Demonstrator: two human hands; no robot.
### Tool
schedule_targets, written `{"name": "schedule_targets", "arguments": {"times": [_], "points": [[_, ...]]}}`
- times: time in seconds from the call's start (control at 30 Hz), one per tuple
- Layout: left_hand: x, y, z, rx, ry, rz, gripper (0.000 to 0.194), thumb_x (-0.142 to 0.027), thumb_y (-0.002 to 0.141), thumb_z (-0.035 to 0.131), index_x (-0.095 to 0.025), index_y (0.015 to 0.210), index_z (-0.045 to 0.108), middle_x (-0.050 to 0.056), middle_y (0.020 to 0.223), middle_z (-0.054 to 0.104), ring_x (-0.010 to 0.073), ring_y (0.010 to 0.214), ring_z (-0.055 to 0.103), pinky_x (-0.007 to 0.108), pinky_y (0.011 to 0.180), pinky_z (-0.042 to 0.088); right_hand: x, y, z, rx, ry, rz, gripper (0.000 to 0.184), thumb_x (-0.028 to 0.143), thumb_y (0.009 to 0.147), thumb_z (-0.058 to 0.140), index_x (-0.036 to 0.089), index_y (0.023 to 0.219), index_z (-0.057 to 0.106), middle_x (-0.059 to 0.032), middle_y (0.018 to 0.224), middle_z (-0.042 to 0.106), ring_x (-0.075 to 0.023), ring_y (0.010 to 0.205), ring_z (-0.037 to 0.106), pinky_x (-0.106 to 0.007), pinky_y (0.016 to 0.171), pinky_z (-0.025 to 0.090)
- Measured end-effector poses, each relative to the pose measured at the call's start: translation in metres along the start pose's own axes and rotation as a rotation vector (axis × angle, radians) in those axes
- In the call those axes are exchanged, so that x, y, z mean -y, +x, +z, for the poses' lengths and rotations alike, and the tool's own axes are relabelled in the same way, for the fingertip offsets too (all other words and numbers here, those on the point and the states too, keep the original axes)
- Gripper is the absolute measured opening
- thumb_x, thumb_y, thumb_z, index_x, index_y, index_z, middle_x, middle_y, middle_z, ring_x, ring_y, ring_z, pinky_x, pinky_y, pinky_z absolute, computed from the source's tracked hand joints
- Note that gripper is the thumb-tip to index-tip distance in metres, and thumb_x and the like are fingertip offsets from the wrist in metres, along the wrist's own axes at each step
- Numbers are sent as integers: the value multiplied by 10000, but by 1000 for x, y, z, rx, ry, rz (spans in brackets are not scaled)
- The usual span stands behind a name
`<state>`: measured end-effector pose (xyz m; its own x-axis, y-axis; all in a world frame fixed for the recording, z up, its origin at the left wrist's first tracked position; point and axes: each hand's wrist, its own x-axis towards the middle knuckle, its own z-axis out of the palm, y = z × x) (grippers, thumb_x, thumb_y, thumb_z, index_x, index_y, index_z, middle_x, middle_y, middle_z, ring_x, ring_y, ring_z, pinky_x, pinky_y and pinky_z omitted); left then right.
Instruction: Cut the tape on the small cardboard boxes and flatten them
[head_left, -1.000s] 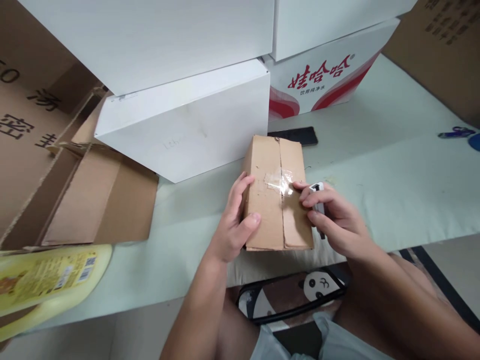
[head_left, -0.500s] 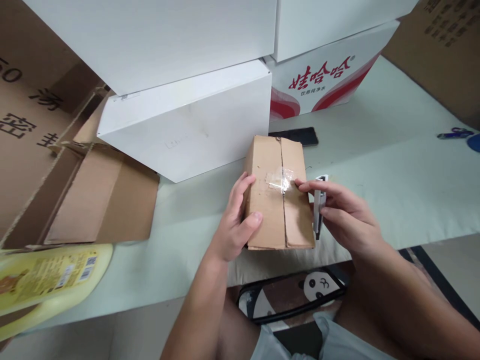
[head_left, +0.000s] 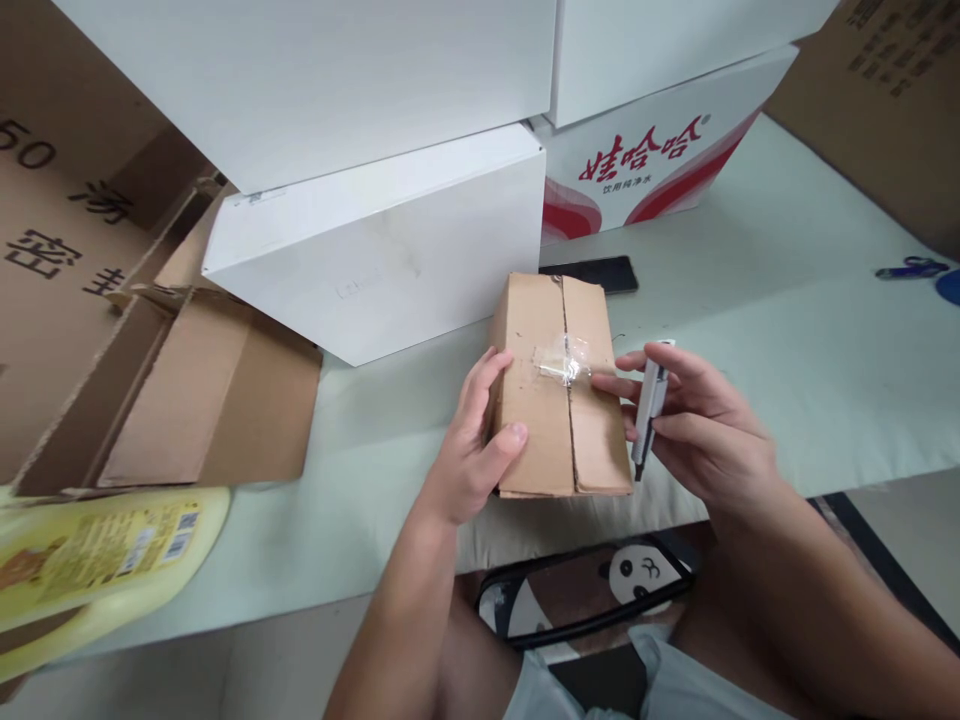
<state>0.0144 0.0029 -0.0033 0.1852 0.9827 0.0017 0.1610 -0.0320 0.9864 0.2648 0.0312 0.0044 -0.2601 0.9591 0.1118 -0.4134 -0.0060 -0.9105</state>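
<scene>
A small brown cardboard box [head_left: 536, 440] stands on the cloth-covered table, its two top flaps meeting along a seam. Clear tape [head_left: 564, 362] crosses that seam near the middle. My left hand [head_left: 476, 440] grips the box's left side, thumb on the top. In my right hand [head_left: 701, 420] is a slim white-and-grey utility knife [head_left: 651, 405], pinched between thumb and fingers with its dark end pointing down. One right fingertip reaches the right flap beside the tape; the knife is just right of the box.
Behind the box lies a black phone [head_left: 611, 273], close to stacked white cartons [head_left: 390, 250]. An open cardboard box [head_left: 255, 400] and a yellow jug [head_left: 142, 550] are on the left. Blue-handled scissors [head_left: 911, 268] lie at the far right. A panda-print bag [head_left: 585, 590] is below the table edge.
My right hand has shifted slightly right, and its index finger has lifted off the box onto the knife. The knife leans more to the right at its top. My left hand keeps its hold.
</scene>
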Motion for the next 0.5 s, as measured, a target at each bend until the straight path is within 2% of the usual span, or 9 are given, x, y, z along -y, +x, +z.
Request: {"name": "schedule_targets", "arguments": {"times": [0.3,0.5], "points": [[8,-1,-3,0,55,50,662,-593,969,573,-442,1581,371,65,1686,380,407,1578,347,706,1283,327,1,2,2,-41,-4,-3,653,-18,741,619,450,1161,796,55,1185,793,-210,1092,815,-188,587,621],[7,0,-2,11,45,34,673,-616,953,584,-451,1570,369,49,1731,303,421,1606,284,727,1296,273,2,2,3,-52,-12,5,653,-29,731,611,423,1166,793,35,1166,793,-205,1054,823,-191,590,630]]}}
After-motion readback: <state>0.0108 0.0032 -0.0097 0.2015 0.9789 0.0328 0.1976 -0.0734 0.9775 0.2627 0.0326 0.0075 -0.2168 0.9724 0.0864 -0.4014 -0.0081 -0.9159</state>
